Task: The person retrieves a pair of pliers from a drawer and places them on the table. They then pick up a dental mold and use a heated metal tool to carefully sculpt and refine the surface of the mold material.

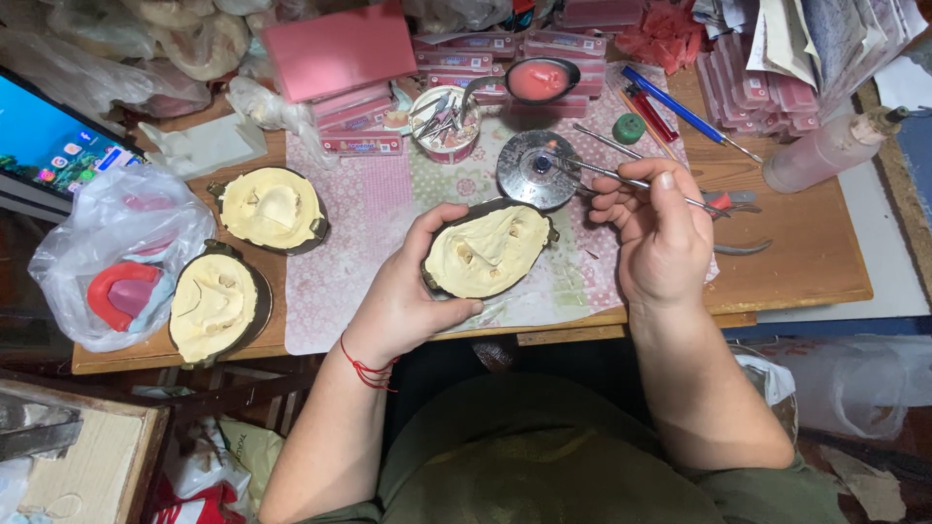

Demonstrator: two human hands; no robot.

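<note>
The left hand (408, 296) is curled around an oval metal flask filled with cream plaster (488, 250), held tilted just above the desk (806, 262) edge. The right hand (660, 228) pinches a thin metal instrument (621, 179) whose tip reaches the small round metal dish (537, 170). A loosened grip could drop the flask; a slipped tip might gouge the plaster.

matt cream plaster fills the dark metal flask (488, 250). the thin instrument (621, 180) is shiny steel. the table (806, 252) is smooth wood.
</note>
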